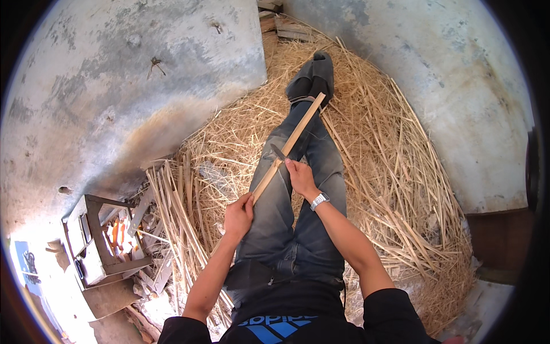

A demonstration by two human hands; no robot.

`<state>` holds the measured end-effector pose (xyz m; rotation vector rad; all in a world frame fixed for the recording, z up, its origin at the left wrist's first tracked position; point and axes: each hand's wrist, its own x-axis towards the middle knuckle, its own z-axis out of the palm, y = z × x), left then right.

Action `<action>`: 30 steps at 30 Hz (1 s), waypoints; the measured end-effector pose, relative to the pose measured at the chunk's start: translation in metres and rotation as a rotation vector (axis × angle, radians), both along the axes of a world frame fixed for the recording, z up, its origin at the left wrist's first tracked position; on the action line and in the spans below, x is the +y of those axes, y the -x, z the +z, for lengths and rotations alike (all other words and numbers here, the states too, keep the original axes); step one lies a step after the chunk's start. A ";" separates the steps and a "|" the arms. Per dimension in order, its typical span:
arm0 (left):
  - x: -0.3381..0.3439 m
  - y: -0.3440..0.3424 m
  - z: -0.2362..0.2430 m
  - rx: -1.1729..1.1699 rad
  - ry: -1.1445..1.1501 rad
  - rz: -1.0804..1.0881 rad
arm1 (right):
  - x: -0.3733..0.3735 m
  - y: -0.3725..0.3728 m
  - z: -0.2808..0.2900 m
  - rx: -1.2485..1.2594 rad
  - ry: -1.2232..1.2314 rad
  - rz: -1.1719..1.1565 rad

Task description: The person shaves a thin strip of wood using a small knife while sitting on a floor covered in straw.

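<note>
A long pale split strip of wood or bamboo (303, 125) lies lengthwise over my outstretched legs (321, 229) in dark trousers, its far end by my crossed dark-shod feet (306, 80). My left hand (240, 213) grips the near end over my left thigh. My right hand (299, 176), with a metal watch (319, 200) on the wrist, is closed on a knife (278, 151), whose dark blade rests against the strip's middle, pointing up and left.
Straw and shavings (378, 172) surround my legs, with loose strips (186, 241) piled at left. A wooden crate-like frame (112, 266) stands lower left. Weathered walls (109, 80) rise at left and right, with wood pieces (292, 31) at the back.
</note>
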<state>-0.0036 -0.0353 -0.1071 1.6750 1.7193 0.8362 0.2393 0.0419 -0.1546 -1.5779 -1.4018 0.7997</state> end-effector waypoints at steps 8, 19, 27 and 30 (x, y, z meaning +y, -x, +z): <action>-0.035 0.044 -0.002 0.140 -0.149 -0.023 | -0.019 -0.039 0.024 0.682 0.212 0.071; -0.046 0.066 -0.019 0.401 -0.329 -0.103 | 0.023 -0.041 0.045 0.051 0.153 -0.239; -0.047 0.071 -0.019 0.455 -0.356 -0.099 | 0.025 -0.026 0.036 0.102 -0.055 -0.275; -0.044 0.074 -0.015 0.434 -0.331 -0.113 | 0.026 -0.068 0.035 -0.063 -0.057 -0.334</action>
